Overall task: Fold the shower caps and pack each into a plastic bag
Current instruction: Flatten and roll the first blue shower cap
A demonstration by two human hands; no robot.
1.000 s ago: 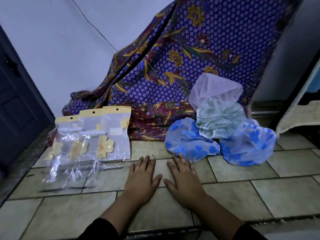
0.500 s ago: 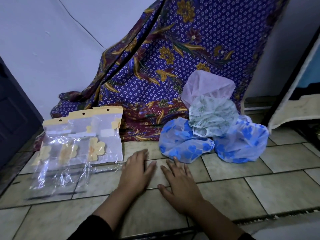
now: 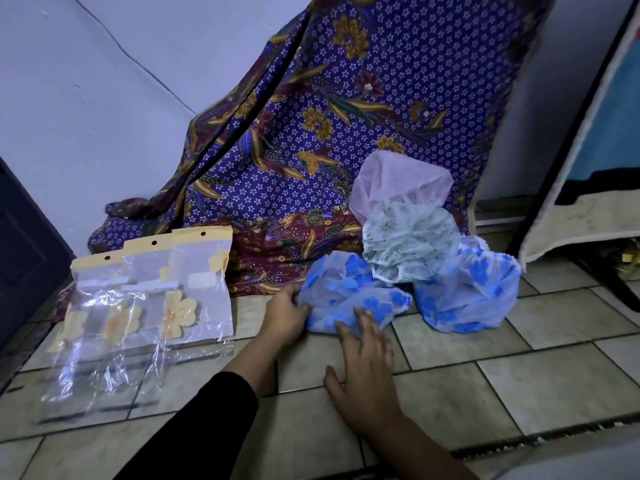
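Several shower caps lie heaped on the tiled floor (image 3: 554, 382). A blue-flowered cap (image 3: 349, 289) is nearest, with a second blue-flowered cap (image 3: 474, 292) to its right. Behind them sit a white cap with green print (image 3: 412, 237) and a pink cap (image 3: 401, 181). My left hand (image 3: 285, 313) grips the left edge of the nearest blue cap. My right hand (image 3: 367, 372) rests flat on the floor, fingers spread, fingertips at the cap's front edge. Three clear plastic bags (image 3: 149, 306) with yellow headers and flower prints lie overlapped at the left.
A purple batik cloth (image 3: 346, 116) hangs down behind the caps and spreads onto the floor. A dark door (image 3: 24, 258) stands at the far left. A dark-framed panel with a pale towel (image 3: 581, 220) leans at the right.
Both hands left the floor in front of me and reached forward to the right. My left hand has taken hold of the nearest blue cap's edge; my right hand now touches its front.
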